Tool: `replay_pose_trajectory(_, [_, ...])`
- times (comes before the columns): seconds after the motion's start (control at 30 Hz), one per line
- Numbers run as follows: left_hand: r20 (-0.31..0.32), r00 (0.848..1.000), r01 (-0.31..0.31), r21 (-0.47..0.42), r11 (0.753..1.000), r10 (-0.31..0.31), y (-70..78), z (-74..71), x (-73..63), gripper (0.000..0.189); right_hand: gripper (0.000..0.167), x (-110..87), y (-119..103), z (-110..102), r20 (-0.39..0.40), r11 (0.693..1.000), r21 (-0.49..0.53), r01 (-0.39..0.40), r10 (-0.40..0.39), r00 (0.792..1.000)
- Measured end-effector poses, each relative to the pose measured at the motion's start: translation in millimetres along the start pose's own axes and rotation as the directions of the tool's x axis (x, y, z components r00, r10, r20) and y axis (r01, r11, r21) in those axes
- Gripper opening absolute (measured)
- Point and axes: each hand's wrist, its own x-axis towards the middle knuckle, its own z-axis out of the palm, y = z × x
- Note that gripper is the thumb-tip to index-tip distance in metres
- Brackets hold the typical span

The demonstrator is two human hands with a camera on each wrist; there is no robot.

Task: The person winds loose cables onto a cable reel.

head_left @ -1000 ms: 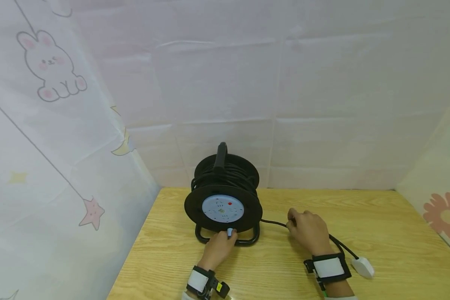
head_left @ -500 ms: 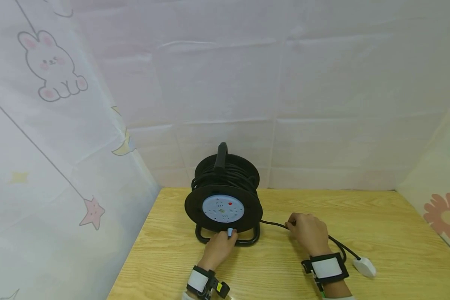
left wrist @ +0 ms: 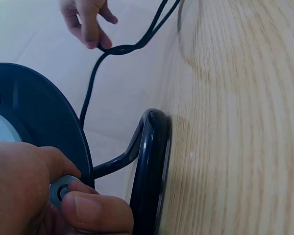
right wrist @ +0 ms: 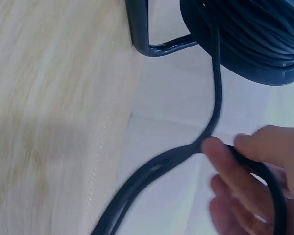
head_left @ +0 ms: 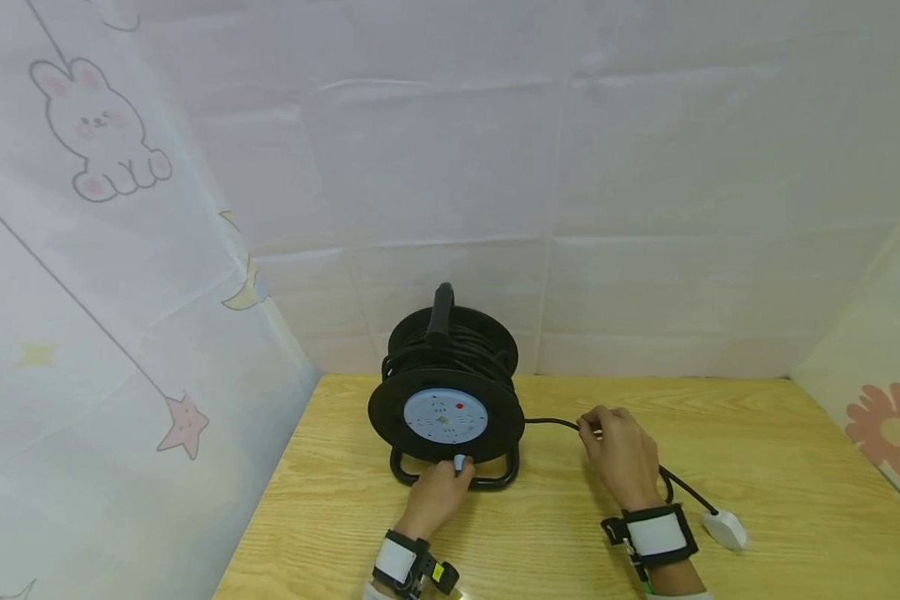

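A black cable reel (head_left: pixel 390 410) with a round pale-blue socket panel (head_left: pixel 446 416) stands on a wooden table. My left hand (head_left: pixel 437 497) grips the small light-blue crank knob (head_left: pixel 459 462) low on the front disc; the left wrist view shows thumb and fingers curled about the knob (left wrist: pixel 58 192). Right of the reel, my right hand (head_left: pixel 621 458) pinches the black cable (head_left: pixel 552 421). In the right wrist view the cable (right wrist: pixel 217 88) runs from the reel to my fingertips, where a loop crosses it. A white plug (head_left: pixel 724 530) lies at its end, beyond the right wrist.
The reel's black tube foot (head_left: pixel 498 481) rests on the wooden table (head_left: pixel 547 533). Its carrying handle (head_left: pixel 440 317) rises on top. A pale patterned sheet (head_left: pixel 450 167) hangs behind and on both sides.
My right hand has moved a little away from me, taking the cable with it, so the stretch by the reel lies higher. My left hand and the knob have stayed in place.
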Motion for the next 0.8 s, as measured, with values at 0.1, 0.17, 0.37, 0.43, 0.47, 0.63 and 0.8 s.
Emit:
replay_pose_trajectory(0.1, [0.001, 1.000, -0.001, 0.000, 1.000, 0.001, 0.4, -0.2, -0.2, 0.055, 0.009, 0.2, 0.5, 1.4, -0.078, 1.000, 0.013, 0.021, -0.020, 0.997])
replay_pose_trajectory(0.17, [0.001, 1.000, -0.002, 0.000, 1.000, 0.002, 0.6, -0.3, -0.5, 0.055, 0.010, 0.4, 0.3, 1.4, -0.111, 0.999, 0.022, 0.026, -0.023, 0.994])
replay_pose_trajectory(0.37, [0.004, 1.000, -0.001, -0.004, 1.000, 0.001, 0.5, -0.6, -1.1, 0.055, 0.012, 2.7, -2.3, 0.1, -0.191, 0.998, 0.048, 0.034, -0.024, 0.981])
replay_pose_trajectory(0.43, [0.007, 1.000, 0.002, -0.006, 1.000, -0.002, 0.1, -0.8, -0.8, 0.054, 0.012, 3.5, -3.5, -0.5, -0.214, 0.998, 0.058, 0.035, -0.022, 0.977])
replay_pose_trajectory(0.47, [0.010, 1.000, 0.005, -0.005, 1.000, -0.005, -0.2, -0.6, -0.5, 0.055, 0.012, 3.8, -4.0, -0.7, -0.226, 0.997, 0.061, 0.037, -0.023, 0.974])
replay_pose_trajectory(0.63, [0.012, 1.000, -0.003, -0.009, 1.000, 0.003, -1.5, -0.1, 0.5, 0.055, 0.013, 6.2, -5.2, -1.4, -0.290, 0.994, 0.081, 0.069, -0.043, 0.956])
replay_pose_trajectory(0.8, [0.013, 1.000, -0.009, -0.010, 1.000, 0.009, -1.6, 0.5, 0.9, 0.055, 0.015, 8.1, -4.0, -0.9, -0.362, 0.985, 0.132, 0.112, -0.057, 0.930])
